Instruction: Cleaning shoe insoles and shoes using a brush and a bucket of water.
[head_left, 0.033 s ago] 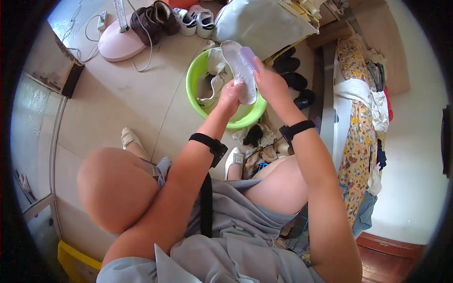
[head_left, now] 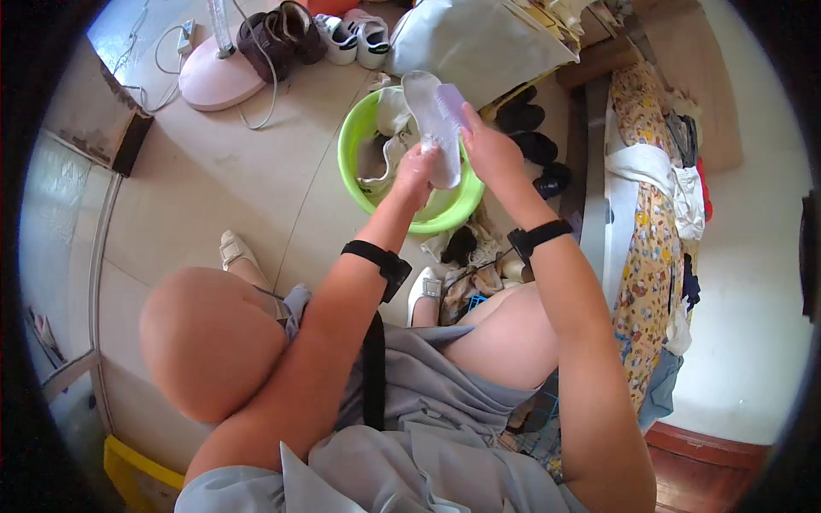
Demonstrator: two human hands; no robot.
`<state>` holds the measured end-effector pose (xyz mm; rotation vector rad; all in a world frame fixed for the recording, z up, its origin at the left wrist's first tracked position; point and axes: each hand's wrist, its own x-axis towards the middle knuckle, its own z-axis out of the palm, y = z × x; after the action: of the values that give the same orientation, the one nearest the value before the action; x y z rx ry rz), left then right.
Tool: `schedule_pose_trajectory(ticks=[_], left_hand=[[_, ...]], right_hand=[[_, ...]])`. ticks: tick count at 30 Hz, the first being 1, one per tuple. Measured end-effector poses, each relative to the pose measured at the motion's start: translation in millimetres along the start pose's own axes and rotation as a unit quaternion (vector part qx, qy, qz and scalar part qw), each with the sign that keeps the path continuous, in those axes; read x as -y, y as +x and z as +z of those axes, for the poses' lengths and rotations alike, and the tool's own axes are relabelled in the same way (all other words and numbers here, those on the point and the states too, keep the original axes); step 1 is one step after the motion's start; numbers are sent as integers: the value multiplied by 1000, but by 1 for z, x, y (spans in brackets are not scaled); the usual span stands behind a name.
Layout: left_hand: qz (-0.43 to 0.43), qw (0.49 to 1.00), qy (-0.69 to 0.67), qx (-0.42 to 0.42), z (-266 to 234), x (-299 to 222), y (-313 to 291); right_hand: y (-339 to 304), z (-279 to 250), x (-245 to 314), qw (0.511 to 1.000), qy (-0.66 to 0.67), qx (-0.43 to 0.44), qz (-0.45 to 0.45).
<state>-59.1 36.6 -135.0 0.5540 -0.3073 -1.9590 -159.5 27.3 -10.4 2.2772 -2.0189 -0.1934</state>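
Insole [head_left: 423,107] — whitish, foot-shaped, soft-looking — just tilted slightly, but my left hand [head_left: 416,167] still pinches it fine, right hand [head_left: 493,154] closed round a rectangular purple plastic-looking brush [head_left: 451,104].

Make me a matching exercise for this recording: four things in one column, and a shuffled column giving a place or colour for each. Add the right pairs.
Things:
1. Insole
2. Brush
3. Basin
4. Round base at the upper left

Places and colours:
A. Pale pink
B. Held in the right hand
C. Lime green, beneath the hands
D. Gripped near its lower end by the left hand

Right pairs: 1-D, 2-B, 3-C, 4-A
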Motion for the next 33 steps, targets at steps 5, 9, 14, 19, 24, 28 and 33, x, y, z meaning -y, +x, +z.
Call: schedule_pose_trajectory(ticks=[5, 9, 14, 19, 24, 28, 33], left_hand=[[73, 994, -82, 23, -22, -36, 3], [35, 985, -170, -7, -9, -52, 0], [7, 969, -248, -7, -34, -56, 4], [64, 985, -159, -31, -44, -70, 12], [95, 986, -115, -72, -61, -69, 20], [73, 990, -94, -71, -46, -66, 15], [18, 987, -143, -67, -49, -65, 15]], right_hand=[[-13, -12, 20, 999, 31, 1, -36], [-33, -1, 42, 994, 35, 52, -92], [-43, -3, 54, 985, 74, 74, -135], [-48, 0, 38, 980, 28, 55, -188], [-39, -2, 31, 986, -30, 37, -161], [-39, -9, 17, 993, -54, 15, -105], [-48, 8, 45, 980, 10, 63, -187]])
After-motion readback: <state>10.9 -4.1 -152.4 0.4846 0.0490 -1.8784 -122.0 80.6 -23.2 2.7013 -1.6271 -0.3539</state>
